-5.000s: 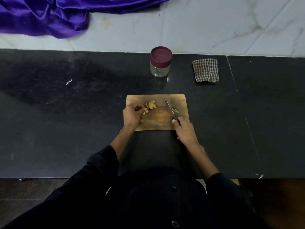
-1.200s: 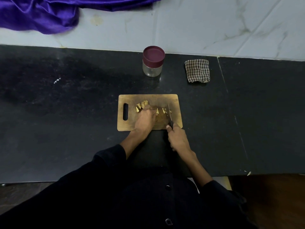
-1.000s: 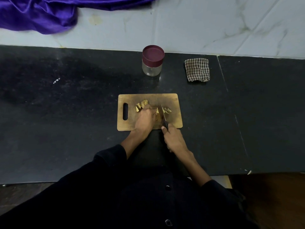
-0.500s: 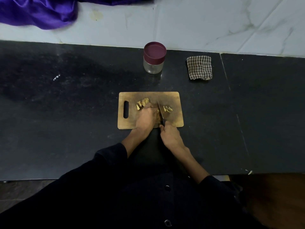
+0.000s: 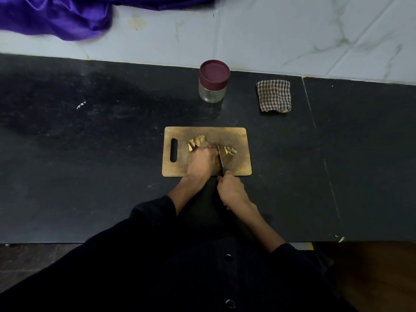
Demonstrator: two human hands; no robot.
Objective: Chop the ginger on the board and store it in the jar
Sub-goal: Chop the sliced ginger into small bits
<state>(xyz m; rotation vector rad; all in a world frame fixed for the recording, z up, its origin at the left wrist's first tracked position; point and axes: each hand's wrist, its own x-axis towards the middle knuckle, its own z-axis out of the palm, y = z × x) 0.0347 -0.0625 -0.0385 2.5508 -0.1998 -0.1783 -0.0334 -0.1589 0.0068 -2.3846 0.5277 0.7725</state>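
Ginger (image 5: pixel 196 141) beyond left hand (image 5: pixel 201 161), knife (image 5: pixel 220 156) beside

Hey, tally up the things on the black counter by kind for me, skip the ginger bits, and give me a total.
Cutting board: 1
Knife: 1
Jar: 1, lid on
Checked cloth: 1
Total: 4

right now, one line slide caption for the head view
Left hand steadies ginger on the board while right hand cuts with knife; jar capped.
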